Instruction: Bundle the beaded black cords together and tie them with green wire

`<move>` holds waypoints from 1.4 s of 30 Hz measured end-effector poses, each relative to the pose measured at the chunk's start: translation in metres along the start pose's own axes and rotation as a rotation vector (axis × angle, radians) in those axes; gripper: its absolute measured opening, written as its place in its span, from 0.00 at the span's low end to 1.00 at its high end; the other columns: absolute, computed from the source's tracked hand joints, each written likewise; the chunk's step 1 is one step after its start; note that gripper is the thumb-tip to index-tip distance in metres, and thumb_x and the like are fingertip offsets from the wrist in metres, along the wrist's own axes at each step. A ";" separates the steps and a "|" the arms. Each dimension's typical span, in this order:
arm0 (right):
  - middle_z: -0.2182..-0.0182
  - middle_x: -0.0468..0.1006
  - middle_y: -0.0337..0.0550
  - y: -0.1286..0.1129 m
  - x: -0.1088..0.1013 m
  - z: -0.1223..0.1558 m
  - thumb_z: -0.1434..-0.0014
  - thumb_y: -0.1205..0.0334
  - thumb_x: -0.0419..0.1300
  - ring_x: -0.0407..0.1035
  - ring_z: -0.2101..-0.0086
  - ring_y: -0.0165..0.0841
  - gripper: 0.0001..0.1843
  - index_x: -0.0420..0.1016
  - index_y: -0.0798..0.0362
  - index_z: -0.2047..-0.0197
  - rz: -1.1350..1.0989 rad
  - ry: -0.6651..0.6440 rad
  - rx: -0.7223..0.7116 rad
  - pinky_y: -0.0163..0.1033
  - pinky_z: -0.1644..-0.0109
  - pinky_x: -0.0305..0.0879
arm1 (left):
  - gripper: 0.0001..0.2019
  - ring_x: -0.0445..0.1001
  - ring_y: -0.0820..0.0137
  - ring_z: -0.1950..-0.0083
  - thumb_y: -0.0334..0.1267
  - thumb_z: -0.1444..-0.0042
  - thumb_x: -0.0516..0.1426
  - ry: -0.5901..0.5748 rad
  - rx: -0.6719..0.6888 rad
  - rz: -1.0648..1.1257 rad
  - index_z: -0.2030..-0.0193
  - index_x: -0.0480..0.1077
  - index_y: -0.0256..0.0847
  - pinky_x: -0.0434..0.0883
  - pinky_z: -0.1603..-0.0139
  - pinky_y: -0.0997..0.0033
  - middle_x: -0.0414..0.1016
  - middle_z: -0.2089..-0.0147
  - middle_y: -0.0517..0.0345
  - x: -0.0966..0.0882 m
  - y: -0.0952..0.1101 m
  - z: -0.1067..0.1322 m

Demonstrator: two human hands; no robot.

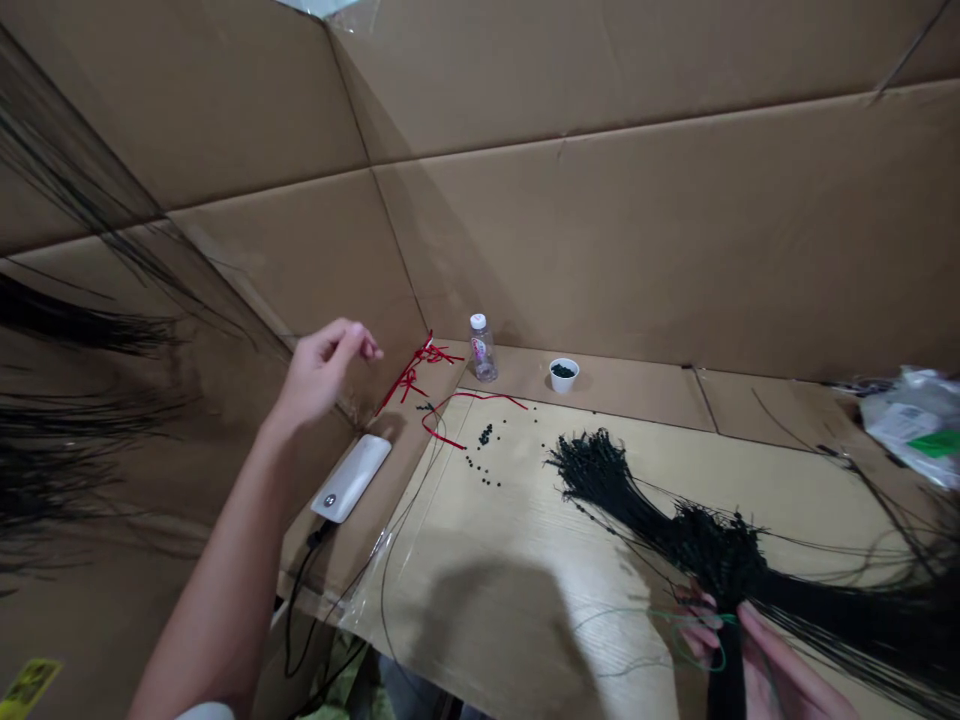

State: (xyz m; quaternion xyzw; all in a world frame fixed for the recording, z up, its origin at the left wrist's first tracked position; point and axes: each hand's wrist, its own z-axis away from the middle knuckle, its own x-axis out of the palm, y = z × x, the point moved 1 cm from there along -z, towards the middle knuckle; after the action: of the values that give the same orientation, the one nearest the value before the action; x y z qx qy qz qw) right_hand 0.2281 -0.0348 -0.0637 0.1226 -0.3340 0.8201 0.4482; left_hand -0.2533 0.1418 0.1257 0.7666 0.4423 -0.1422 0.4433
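My left hand [324, 368] is raised over the table's left side, thumb and forefinger pinched together; a thin black cord seems to run from them, too fine to be sure. My right hand [739, 655] is low at the front right, fingers closed around a thick bundle of black cords [679, 520] that fans out across the light wooden table [495, 590]. A thin green thread [675, 630] loops beside that hand. Several small black beads [484, 455] lie scattered on the table beyond the bundle.
Cardboard walls [600, 230] surround the table. At the back stand a small clear bottle [482, 348] and a white cup of dark beads [563, 374]. Red strings [420, 375] lie back left. A white power bank [351, 477] with cable lies left. Plastic bags [911, 420] sit right.
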 end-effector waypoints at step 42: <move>0.67 0.79 0.37 0.045 0.035 0.031 0.56 0.63 0.81 0.69 0.66 0.33 0.20 0.88 0.49 0.57 -0.219 -0.301 -0.305 0.35 0.61 0.67 | 0.13 0.83 0.68 0.66 0.50 0.29 0.58 -0.975 0.262 0.453 0.60 0.80 0.49 0.78 0.62 0.80 0.85 0.65 0.61 0.141 0.125 0.250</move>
State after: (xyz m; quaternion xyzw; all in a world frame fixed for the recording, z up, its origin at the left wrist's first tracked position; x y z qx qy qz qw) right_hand 0.1682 -0.0498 -0.0426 0.2098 -0.5016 0.6792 0.4929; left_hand -0.0287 -0.0082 -0.0326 0.7366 -0.0117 -0.4357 0.5172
